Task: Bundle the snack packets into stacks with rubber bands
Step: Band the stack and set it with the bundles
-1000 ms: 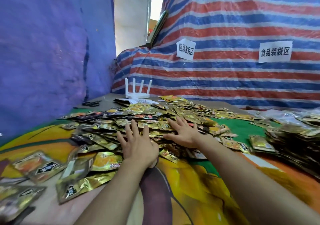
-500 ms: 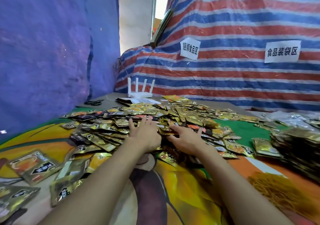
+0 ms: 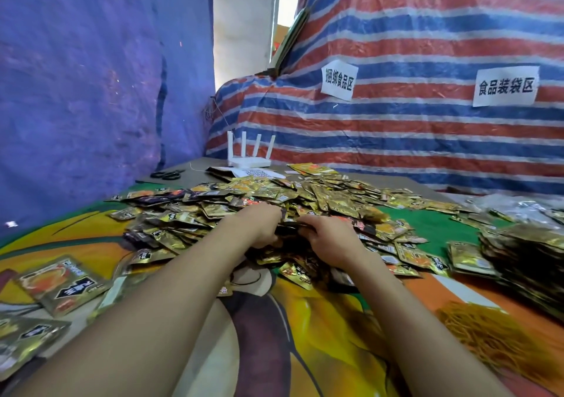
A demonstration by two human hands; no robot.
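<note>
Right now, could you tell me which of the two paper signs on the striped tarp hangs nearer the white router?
The left sign, the narrower one; the right sign hangs much farther from the router.

makeshift food-packing workshop: striped tarp (image 3: 427,45) beyond the hands (image 3: 332,239) carries paper zone signs (image 3: 505,87) for food bundling and bagging, blue tarp (image 3: 91,76) left of them, loose snack packets (image 3: 332,198) heaped on the surface (image 3: 305,335) around them
</note>
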